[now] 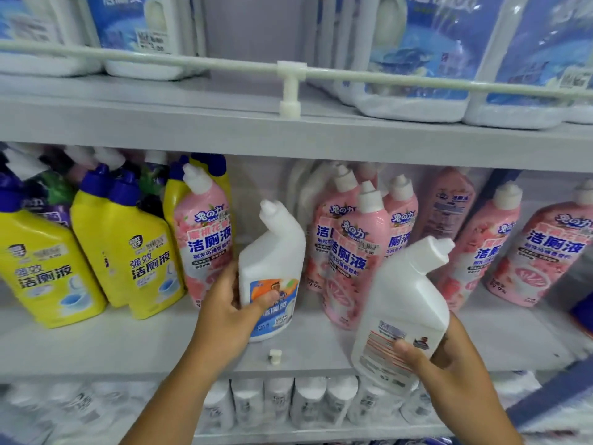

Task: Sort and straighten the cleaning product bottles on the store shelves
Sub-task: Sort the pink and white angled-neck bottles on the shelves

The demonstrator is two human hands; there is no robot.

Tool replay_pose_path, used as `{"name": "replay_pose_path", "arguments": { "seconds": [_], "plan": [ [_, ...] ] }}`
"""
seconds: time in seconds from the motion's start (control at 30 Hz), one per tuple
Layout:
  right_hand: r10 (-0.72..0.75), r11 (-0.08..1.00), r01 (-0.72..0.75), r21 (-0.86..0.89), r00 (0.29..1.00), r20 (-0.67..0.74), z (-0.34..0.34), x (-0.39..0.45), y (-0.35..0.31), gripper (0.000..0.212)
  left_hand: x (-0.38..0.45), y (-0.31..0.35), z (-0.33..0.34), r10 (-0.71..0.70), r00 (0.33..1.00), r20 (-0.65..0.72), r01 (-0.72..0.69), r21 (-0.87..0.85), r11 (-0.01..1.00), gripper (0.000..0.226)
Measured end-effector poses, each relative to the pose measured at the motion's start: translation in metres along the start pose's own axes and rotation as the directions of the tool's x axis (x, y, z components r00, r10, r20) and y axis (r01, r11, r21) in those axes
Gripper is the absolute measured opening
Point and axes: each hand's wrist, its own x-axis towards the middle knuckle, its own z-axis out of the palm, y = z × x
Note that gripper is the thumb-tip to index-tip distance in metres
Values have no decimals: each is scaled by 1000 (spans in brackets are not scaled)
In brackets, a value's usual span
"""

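My left hand (229, 311) grips a white angled-neck bottle (272, 252) with a blue and orange label; it stands on the middle shelf (128, 345) in the gap between the bottle groups. My right hand (449, 351) holds a second white bottle (407, 303) by its base, lifted in front of the shelf and tilted right, back label toward me. Left of the gap one pink bottle (205, 242) leans against several yellow bottles (128, 252) with blue caps. To the right stand several pink bottles (356, 252), some leaning.
The upper shelf (288, 130) carries large white jugs with blue labels (426, 59) behind a white rail (192, 61). A small white clip (275, 355) sits at the middle shelf's front edge. The lower shelf holds a row of white bottles (308, 403).
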Motion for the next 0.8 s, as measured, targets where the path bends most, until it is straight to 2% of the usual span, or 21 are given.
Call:
{"name": "replay_pose_path", "arguments": {
  "seconds": [0.23,0.33,0.5,0.63,0.73,0.8],
  "plan": [
    [-67,997,63,39,994,92,45,-24,-43,59,-34,19,-41,95,993,69,-94,-15,995,67],
    [-77,995,70,67,992,100,61,-32,-62,55,-53,37,-60,130,991,18,-128,-80,989,52],
    [-134,989,119,89,971,196,76,-43,-91,50,-96,76,-94,115,987,-112,-134,-185,974,38],
    [-175,981,147,129,954,243,88,-55,-114,41,-134,100,-114,99,981,-164,-131,-198,971,44],
    [-215,970,174,171,942,259,96,-68,-136,44,-159,121,-129,125,971,-204,-164,-186,969,42],
    [-257,958,208,198,928,269,100,-74,-158,44,-168,144,-144,157,959,-236,-203,-185,962,48]
  ]
}}
